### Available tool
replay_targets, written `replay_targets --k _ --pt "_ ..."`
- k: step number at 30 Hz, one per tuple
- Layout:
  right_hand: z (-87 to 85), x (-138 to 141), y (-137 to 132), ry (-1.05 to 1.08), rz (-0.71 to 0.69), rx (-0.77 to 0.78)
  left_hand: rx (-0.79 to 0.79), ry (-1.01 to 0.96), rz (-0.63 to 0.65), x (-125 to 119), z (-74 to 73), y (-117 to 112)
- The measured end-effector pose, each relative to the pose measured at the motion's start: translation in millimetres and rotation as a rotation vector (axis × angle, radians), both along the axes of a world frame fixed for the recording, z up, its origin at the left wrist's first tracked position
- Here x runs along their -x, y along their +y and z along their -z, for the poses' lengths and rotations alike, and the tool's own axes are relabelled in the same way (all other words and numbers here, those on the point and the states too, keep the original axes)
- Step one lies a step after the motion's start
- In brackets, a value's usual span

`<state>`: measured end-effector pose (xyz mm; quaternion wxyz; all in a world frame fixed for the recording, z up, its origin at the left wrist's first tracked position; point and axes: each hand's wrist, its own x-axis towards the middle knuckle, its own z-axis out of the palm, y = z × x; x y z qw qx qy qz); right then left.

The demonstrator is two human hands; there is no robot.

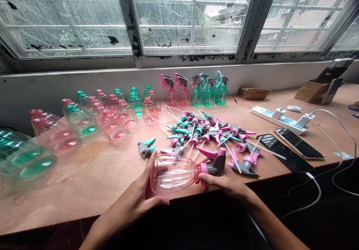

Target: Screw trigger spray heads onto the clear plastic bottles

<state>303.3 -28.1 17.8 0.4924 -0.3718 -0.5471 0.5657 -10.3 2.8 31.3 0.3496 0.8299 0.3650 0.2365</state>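
A clear pink spray bottle [174, 173] lies sideways between my hands above the table's front edge, its pink-and-grey trigger head [215, 162] seated at the neck. My left hand [146, 192] cups the bottle's base, thumb along the underside. At the neck, my right hand [221, 181] has its thumb and fingers around the pink collar. Just beyond the bottle spreads a heap of loose trigger heads [196, 130] in pink, teal and grey, with thin white dip tubes. One teal-and-grey trigger head [146, 148] lies apart, near my left fingertips.
Open-topped pink and green bottles [114, 125] stand on the left of the wooden table [92, 182]. Assembled spray bottles [208, 93] line the wall. To the right are a power strip [277, 119], two phones [284, 153], white cables and a cardboard stand [315, 89].
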Motion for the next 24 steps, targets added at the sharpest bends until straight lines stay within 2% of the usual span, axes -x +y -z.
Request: replay_targets --k 4,11,16,24 --pt "-3.5 2 -2 0.014 -0.004 0.016 0.018 0.005 0.014 -1 -3.7 0" --pt "-3.9 2 0 0.011 -0.013 -0.006 -0.019 -0.009 -0.017 2 6.8 0" --pt "-4.5 2 0 0.022 -0.028 -0.009 -0.023 -0.018 0.001 2 8.2 0" --pt "-0.7 2 1 0.027 -0.023 -0.014 -0.040 0.049 -0.009 2 0.5 1"
